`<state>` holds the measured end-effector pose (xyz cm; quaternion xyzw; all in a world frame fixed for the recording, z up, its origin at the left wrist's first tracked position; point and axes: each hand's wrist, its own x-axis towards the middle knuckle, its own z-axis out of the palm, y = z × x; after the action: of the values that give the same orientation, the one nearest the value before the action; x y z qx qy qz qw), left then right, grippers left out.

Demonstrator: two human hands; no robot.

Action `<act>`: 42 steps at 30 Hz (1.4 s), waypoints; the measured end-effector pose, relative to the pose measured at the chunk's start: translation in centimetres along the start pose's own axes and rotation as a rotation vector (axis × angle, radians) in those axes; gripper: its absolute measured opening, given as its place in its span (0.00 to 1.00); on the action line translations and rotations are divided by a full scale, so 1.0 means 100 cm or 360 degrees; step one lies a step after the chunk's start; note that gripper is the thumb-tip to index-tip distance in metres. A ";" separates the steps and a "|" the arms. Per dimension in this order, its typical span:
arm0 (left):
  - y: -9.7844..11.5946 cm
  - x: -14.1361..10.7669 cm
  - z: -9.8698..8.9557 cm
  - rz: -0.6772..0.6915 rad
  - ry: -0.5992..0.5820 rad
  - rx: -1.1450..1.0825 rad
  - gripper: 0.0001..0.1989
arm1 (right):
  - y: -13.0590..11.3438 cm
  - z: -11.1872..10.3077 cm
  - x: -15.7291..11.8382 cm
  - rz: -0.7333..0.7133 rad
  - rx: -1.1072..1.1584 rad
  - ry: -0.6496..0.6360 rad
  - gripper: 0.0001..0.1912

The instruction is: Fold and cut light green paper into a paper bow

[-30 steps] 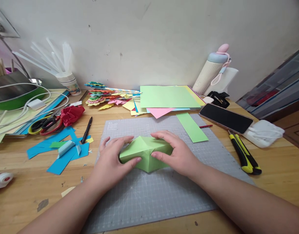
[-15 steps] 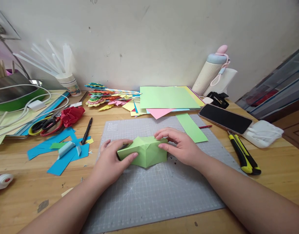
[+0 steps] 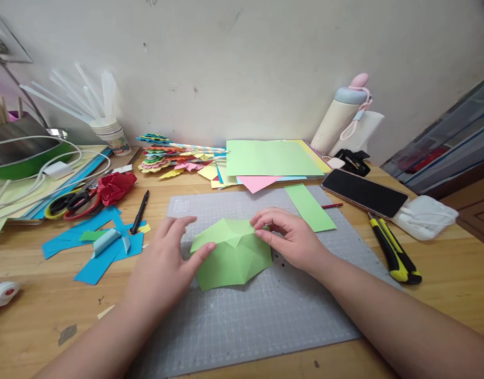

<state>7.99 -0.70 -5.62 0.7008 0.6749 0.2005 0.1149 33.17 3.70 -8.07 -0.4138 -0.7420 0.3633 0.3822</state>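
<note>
A creased sheet of light green paper (image 3: 236,258) lies partly folded on the grey cutting mat (image 3: 226,326), with a small raised peak at its middle. My right hand (image 3: 291,237) pinches the paper's right edge between thumb and fingers. At the left side, my left hand (image 3: 173,252) is spread, its thumb tip over or against the paper and its fingers apart in the air. Whether that thumb touches the sheet I cannot tell. Beyond my right hand, a green paper strip (image 3: 310,208) rests on the mat.
Blue paper strips (image 3: 95,268), a black pen (image 3: 140,211) and scissors (image 3: 73,202) lie left. Paper flowers (image 3: 163,158) and stacked coloured paper (image 3: 273,158) are at the back. A phone (image 3: 364,192), a white case (image 3: 427,217) and a yellow-black utility knife (image 3: 394,250) are right.
My left hand has let go of the paper's left edge and moved slightly left, fingers spreading. The paper has opened out toward me; my right hand stays at its right edge.
</note>
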 end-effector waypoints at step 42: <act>0.005 0.000 0.030 -0.0686 -0.0709 -0.2678 0.10 | -0.023 0.033 -0.019 0.0778 0.1453 -0.0026 0.19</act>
<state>9.71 -0.45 -8.08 0.2655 0.3835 0.4624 0.7541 30.19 0.39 -8.06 -0.3633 -0.3924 0.7320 0.4221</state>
